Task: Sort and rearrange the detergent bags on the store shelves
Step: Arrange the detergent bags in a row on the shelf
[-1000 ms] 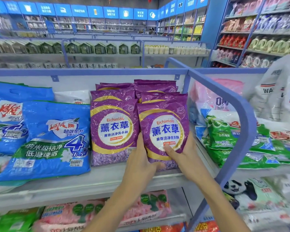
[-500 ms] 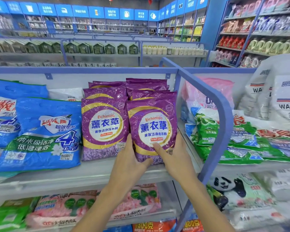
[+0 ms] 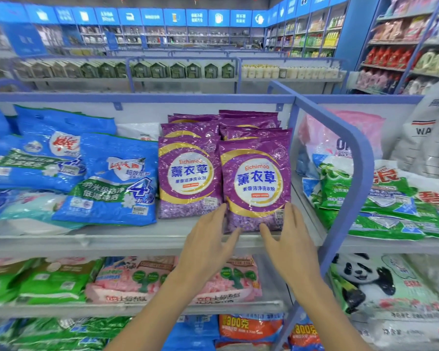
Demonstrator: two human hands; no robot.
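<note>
Head view: the left hand (image 3: pixel 208 247) and right hand (image 3: pixel 293 247) reach up side by side, fingers straight and loose, grasping nothing. Their fingertips flank the lower corners of the purple bag (image 3: pixel 255 183) at 12 o'clock; whether they touch it cannot be told. That bag stands upright at the front of the shelf (image 3: pixel 137 239), long axis vertical, printed face toward the camera, backed by more of its kind. It is a glossy, crinkled plastic pouch, rectangular and plump, with a white disc ringed in gold, blue characters and a mottled lilac band along the base. A twin bag (image 3: pixel 189 176) stands touching it at 9 o'clock. Farther toward 9 lies a slanted blue bag (image 3: pixel 112 181). At 3 o'clock, past a blue rail (image 3: pixel 360 173), lie green bags (image 3: pixel 337 191). At 6 o'clock, one shelf down, lie pink bags (image 3: pixel 127 282).
</note>
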